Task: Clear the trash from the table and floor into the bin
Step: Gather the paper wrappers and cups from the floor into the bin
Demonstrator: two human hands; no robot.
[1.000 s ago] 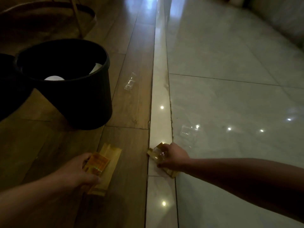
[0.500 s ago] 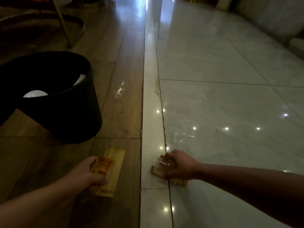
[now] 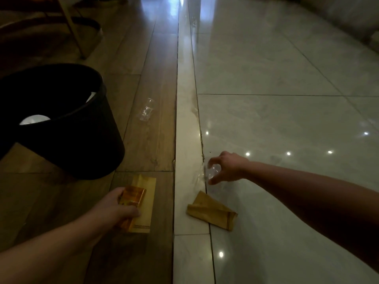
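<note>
My left hand (image 3: pixel 114 210) grips an orange packet (image 3: pixel 133 196), which lies on top of a flat tan paper bag (image 3: pixel 146 214) on the wooden floor. Over the pale tiles, my right hand (image 3: pixel 228 169) curls its fingers and thumb round a clear plastic cup (image 3: pixel 212 172). A crumpled tan paper bag (image 3: pixel 211 212) lies on the floor just below that hand, apart from it. Another clear cup (image 3: pixel 146 109) lies on its side on the wood, right of the black bin (image 3: pixel 78 140). White trash (image 3: pixel 33 119) shows inside the bin.
A pale raised strip (image 3: pixel 185 140) runs between the wooden floor and the glossy tiles (image 3: pixel 287 119). A chair or table leg (image 3: pixel 71 27) and a dark round base stand beyond the bin at the upper left.
My right hand has let go of the crumpled paper bag and moved up and away with the clear cup. The left hand still holds the orange packet. The view has shifted forward.
</note>
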